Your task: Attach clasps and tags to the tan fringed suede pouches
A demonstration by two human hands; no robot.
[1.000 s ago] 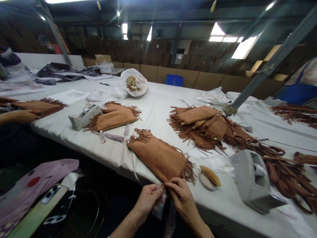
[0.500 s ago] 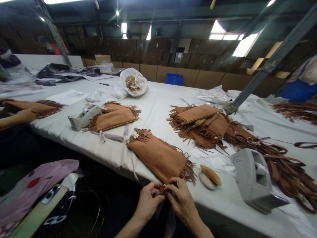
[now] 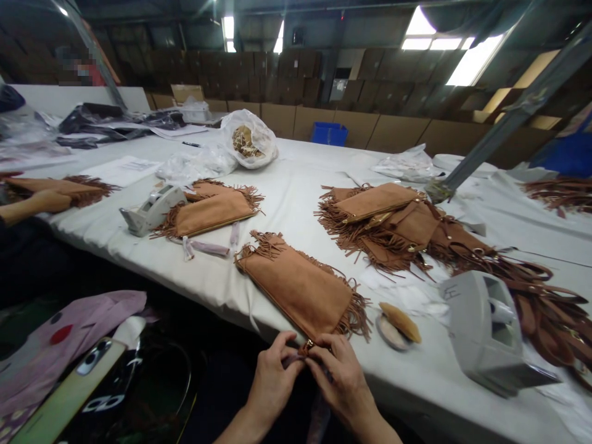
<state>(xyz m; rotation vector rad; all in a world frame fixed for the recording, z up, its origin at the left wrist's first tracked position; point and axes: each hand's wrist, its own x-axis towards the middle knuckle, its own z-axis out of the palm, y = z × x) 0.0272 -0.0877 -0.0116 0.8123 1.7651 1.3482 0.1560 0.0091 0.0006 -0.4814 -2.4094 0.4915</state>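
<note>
A brown fringed pouch (image 3: 300, 287) lies on the white-covered table, one corner reaching the front edge. At that corner, by a small gold-coloured zipper end, my left hand (image 3: 275, 376) pinches a small brown tassel (image 3: 306, 350) from the left. My right hand (image 3: 340, 379) closes on the same tassel from the right, its fingertips almost touching the left ones. A thin wrapped strip (image 3: 319, 413) hangs below my fingers. Just what each fingertip presses is partly hidden.
More fringed pouches (image 3: 383, 216) are piled at right beside brown straps (image 3: 541, 302). A large tape dispenser (image 3: 485, 333) stands right, a smaller one (image 3: 155, 206) left. A co-worker's hand (image 3: 50, 200) holds a pouch at far left. A phone (image 3: 69, 394) lies lower left.
The view has shifted slightly, so the table things sit a little differently. Both my hands stay pinched together at the pouch corner, with only small finger movement.
</note>
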